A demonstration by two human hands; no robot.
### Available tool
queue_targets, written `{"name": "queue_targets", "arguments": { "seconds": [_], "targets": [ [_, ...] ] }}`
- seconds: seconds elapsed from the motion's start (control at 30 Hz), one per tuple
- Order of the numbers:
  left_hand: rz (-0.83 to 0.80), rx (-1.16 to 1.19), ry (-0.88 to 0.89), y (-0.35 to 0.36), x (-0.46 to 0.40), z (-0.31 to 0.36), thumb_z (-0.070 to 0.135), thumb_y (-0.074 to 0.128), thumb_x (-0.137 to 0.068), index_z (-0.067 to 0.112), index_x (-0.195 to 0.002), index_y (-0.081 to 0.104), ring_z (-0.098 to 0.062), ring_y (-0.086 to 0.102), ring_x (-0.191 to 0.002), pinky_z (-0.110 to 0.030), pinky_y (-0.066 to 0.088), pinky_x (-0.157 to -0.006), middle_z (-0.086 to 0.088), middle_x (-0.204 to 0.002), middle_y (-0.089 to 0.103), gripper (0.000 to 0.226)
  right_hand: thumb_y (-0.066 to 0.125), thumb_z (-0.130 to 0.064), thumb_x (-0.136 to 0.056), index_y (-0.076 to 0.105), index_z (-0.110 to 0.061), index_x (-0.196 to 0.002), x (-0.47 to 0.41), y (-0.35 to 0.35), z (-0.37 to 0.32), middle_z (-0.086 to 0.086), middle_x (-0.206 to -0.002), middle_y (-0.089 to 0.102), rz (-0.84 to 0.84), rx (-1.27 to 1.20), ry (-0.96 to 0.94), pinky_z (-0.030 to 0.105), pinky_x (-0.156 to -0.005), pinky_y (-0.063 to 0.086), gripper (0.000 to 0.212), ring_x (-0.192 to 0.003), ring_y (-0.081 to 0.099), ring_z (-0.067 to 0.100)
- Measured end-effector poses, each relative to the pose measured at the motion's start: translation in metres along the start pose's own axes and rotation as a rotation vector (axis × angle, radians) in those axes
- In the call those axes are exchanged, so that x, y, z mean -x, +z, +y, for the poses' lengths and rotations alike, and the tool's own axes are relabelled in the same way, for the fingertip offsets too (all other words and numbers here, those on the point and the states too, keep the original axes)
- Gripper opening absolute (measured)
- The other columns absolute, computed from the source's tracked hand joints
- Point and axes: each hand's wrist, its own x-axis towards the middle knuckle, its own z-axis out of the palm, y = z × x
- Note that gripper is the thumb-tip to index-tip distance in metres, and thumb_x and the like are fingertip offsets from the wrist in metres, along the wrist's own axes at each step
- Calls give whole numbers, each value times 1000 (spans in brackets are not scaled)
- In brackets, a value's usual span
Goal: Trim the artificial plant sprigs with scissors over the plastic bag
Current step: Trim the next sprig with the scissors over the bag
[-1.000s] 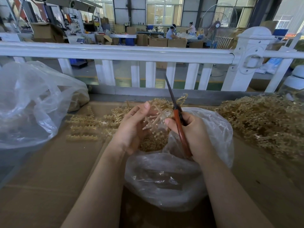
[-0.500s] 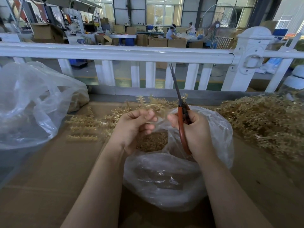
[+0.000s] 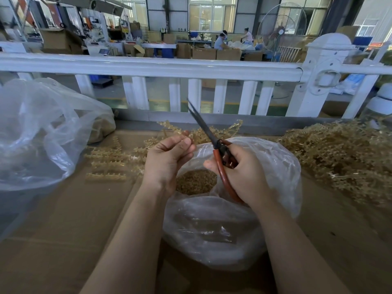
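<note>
My left hand [image 3: 167, 158] pinches the stem of a tan plastic sprig [image 3: 203, 131] above the open mouth of a clear plastic bag [image 3: 275, 166]. Small tan cuttings [image 3: 196, 181] lie in a heap inside the bag. My right hand [image 3: 244, 177] grips red-handled scissors [image 3: 220, 151]. Their dark blades are nearly closed and point up and to the left, just right of the sprig. The blades do not touch the sprig.
A big heap of tan sprigs [image 3: 343, 158] fills the right of the cardboard table [image 3: 63, 230]. Trimmed strips [image 3: 108, 164] lie in rows left of my hands. A large clear bag [image 3: 38, 134] sits far left. A white railing [image 3: 148, 66] runs behind the table.
The scissors have tilted from near upright to leaning left. My left hand has lifted the sprig a little higher above the bag. Earlier the sprig was spread between both hands.
</note>
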Motion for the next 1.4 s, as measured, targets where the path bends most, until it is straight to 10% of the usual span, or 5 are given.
{"name": "queue_targets", "arguments": {
  "seconds": [0.27,1.4],
  "targets": [
    [-46,-36,31,1,1,-1,8,67,-82,16,-77,77,-6,69,-70,-18,56,-67,1,-78,75,14,58,-84,-68,59,-38,-112,1,-1,8,-23,-94,62,-131,250,17,15,-67,40,64,-86,57,-3],
    [-121,6,124,-2,-1,0,9,70,-74,8,-92,73,-10,71,-75,-19,56,-71,-2,-81,76,18,42,-93,-63,67,-30,-103,5,-2,3,-21,-85,66,10,348,-59,8,-65,36,79,-76,58,-5]
  ]
}}
